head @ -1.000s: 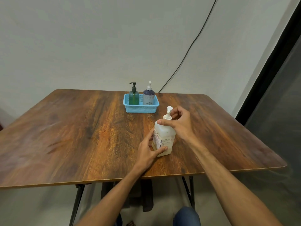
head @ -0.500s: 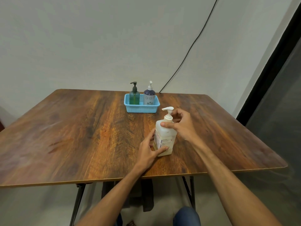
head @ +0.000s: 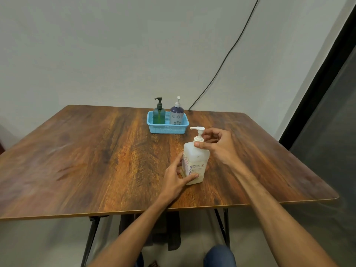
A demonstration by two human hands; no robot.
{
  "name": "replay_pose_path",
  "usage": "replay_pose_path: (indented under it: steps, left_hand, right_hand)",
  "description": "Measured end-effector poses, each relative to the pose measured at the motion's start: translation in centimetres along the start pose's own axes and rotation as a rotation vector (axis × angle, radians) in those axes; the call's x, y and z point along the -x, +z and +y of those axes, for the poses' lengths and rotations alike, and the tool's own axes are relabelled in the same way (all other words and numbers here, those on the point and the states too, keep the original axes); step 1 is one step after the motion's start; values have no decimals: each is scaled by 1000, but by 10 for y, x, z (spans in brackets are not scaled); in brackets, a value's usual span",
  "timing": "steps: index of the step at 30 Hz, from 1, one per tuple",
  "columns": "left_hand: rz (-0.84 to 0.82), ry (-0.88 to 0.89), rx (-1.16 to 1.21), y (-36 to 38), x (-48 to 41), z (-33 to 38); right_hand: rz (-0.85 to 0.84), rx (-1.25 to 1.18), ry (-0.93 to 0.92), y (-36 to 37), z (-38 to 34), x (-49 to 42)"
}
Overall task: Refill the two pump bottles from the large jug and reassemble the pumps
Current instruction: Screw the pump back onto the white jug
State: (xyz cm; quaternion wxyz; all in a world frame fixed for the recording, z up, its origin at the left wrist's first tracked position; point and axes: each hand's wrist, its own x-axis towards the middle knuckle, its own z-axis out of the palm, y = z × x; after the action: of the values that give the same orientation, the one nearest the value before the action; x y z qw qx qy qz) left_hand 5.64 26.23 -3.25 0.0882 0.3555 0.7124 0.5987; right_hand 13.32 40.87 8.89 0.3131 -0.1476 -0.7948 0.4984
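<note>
Translucent white plastic, the large jug (head: pixel 195 160) stands upright on the table (head: pixel 96 160) near its front edge, held by both hands. The left grip (head: pixel 177 178) is wrapped round the lower body with the thumb across the label, and the right grip (head: pixel 217 145) pinches the collar of the white pump (head: pixel 198 132), thumb on the near side. The risk, as I judge it, is that the jug may spin or tip and spill if the left grip slackens while the collar is turned, and a pump drawn out carelessly could drip onto the wood. Up the label runs "CHG", with letters like "HEK" before it; a small red mark sits above, and the finer print is too small to read. Well beyond the right grip, a green pump bottle (head: pixel 159 115) and a purple flowered pump bottle (head: pixel 176 116) stand side by side in a blue basket (head: pixel 167 129), pumps on, with no legible writing.
</note>
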Motion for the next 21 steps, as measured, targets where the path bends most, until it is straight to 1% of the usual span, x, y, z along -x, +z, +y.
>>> replay_pose_path:
  steps: [3,8,11,13,15,18,21]
  left_hand:
    - [0,13,-4,0,-1,-3]
    - [-3,22,10,0,-1,-3]
    - [-12,14,19,0,-1,-2]
    - [-21,10,20,-1,-1,-1]
    - [-35,3,23,-2,0,1]
    - [-37,4,21,-3,1,1]
    - [-55,2,13,-4,1,1]
  right_hand:
    - [-74,38,13,-1,1,2]
    - [35,71,1,10,5,1]
    - [39,64,-11,11,5,2]
    - [2,40,-18,8,4,6]
    - [-45,-28,-13,2,4,12]
    - [-68,-218,1,-10,13,27]
    - [-75,-310,87,-11,36,41]
